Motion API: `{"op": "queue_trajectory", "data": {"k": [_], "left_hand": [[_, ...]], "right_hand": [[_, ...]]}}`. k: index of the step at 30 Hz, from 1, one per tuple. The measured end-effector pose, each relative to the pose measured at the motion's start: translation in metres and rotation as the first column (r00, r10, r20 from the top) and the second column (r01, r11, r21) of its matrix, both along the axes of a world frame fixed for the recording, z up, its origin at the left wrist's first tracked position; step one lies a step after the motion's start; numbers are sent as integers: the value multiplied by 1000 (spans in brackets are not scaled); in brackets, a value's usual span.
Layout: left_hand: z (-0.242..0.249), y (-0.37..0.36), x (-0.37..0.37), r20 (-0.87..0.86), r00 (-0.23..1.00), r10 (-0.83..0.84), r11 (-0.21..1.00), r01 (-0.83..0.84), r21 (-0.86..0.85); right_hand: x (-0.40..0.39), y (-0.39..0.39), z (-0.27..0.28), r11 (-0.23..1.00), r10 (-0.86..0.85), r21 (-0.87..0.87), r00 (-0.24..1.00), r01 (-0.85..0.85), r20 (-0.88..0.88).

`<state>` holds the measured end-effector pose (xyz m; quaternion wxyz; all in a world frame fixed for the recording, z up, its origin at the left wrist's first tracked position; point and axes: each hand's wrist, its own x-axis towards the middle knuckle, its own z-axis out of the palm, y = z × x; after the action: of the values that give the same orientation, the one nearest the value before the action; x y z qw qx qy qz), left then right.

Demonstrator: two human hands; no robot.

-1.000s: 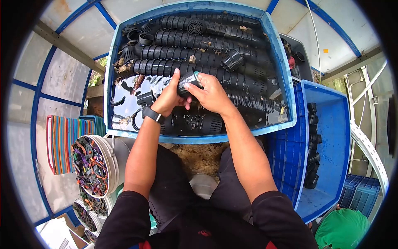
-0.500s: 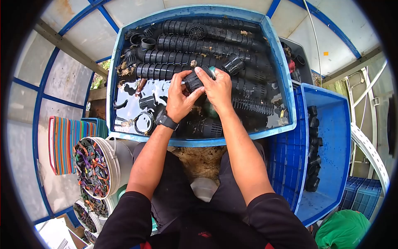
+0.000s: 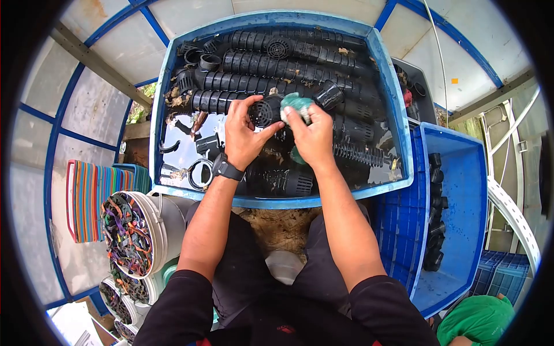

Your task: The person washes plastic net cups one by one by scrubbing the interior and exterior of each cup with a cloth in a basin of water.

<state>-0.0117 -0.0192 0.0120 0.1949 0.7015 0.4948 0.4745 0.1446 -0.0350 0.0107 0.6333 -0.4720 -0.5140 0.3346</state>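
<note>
Over a water-filled blue tub (image 3: 277, 202), my left hand (image 3: 242, 138) grips a round black plastic strainer cap (image 3: 265, 113) by its sides, grated end turned up toward me. A wad of green mesh scrubber (image 3: 296, 102) is bunched in my right hand (image 3: 314, 135), just right of the cap. Whether the mesh touches the cap is hard to tell. Black ribbed pipes (image 3: 271, 64) lie across the tub in the water. Another black fitting (image 3: 328, 95) rests behind my right hand, and a slotted black piece (image 3: 297, 183) is near the front rim.
To the right, a blue crate (image 3: 453, 173) holds a row of black fittings (image 3: 435, 230). White buckets (image 3: 167, 225) full of colourful straps stand at the left, beside stacked coloured trays (image 3: 95, 202). A person in a green shirt (image 3: 476, 320) is at lower right.
The cap has turned in my left hand so its grated end shows. My right hand has moved off the cap, slightly rightward, and more of the green mesh is visible.
</note>
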Motion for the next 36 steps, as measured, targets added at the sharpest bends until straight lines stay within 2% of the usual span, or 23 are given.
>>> {"op": "queue_trajectory", "data": {"k": [2,3,5,6,8,9,13,14,18,22,24,26,30,31,33,34,36], "left_hand": [[1,-4,-3,-6,1000,-5,1000,5,17],[2,-3,-4,-13,1000,-13,999,14,45],[1,-2,-6,-10,1000,-22,1000,22,16],[0,-2,-8,-5,999,-33,999,33,-14],[-1,-1,-6,16,999,-33,999,34,-37],[2,-2,-4,11,999,-33,999,34,-39],[1,1,-1,30,998,-48,999,48,-15],[1,1,-2,29,999,-43,999,44,-16],[2,2,-3,-14,999,-45,996,46,75],[5,0,-3,-22,997,-76,994,77,75],[3,1,-4,-78,993,-91,984,102,146],[4,-2,-3,-79,993,-88,990,96,103],[8,-4,-3,-139,988,-68,988,86,129],[8,-4,-4,-168,985,-47,990,69,126],[10,-6,-4,-227,974,-1,993,28,115],[9,-4,-5,-227,974,-2,993,29,116],[6,3,-9,-40,999,3,994,2,110]], "right_hand": [[1,-1,3,993,-109,84,931,85,348],[3,2,0,993,-109,84,931,84,349],[4,8,-8,975,-208,18,885,220,418],[1,8,-5,966,-226,-50,927,252,301],[7,17,-22,959,-244,-97,951,266,193],[11,16,-18,971,-185,-119,965,209,188],[14,13,-14,975,-140,-152,980,162,144],[14,17,-19,974,-155,-157,986,162,54],[16,18,-11,968,-148,-240,934,71,-324],[22,16,-5,979,-91,-204,883,-5,-460],[21,14,-5,980,-78,-198,899,-9,-430],[16,10,-2,989,3,-144,969,-40,-245],[5,2,6,996,87,-14,994,-86,60],[5,2,6,996,89,-15,994,-88,60],[7,1,4,993,112,-65,974,-102,195],[8,2,4,993,112,-65,974,-101,195],[11,6,2,989,60,-131,992,-75,-113]]}}
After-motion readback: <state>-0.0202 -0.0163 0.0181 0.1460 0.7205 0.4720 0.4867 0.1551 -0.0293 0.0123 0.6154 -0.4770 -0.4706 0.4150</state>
